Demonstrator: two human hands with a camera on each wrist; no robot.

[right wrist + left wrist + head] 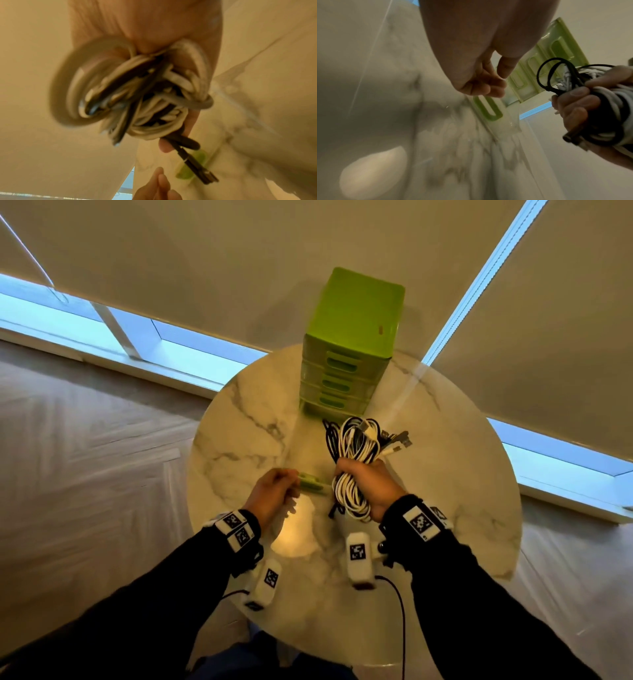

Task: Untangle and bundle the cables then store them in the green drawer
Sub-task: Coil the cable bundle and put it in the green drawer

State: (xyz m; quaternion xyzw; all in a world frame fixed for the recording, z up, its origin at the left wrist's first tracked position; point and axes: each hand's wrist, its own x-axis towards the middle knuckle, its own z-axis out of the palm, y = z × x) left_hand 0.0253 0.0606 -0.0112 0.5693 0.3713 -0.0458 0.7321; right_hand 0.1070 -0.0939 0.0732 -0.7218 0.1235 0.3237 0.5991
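Marble-look round tabletop (239,419), glossy with grey veins, had a lime plastic drawer tower (346,361) upper centre. Right hand (368,484) was wrapped tight round a fat coil of smooth white and black cables (352,460), loops spilling out above and below the fingers (573,105), plugs poking right. Left hand (274,491), centre frame, was pinching the edge of a pulled-out clear drawer with a green handle slot (488,108), lying just left of the bundle.

The head camera is looking steeply down on the round marble table (239,419); both wrist cameras are looking up along the fingers, very near, sharing the small green drawer tower (349,344).
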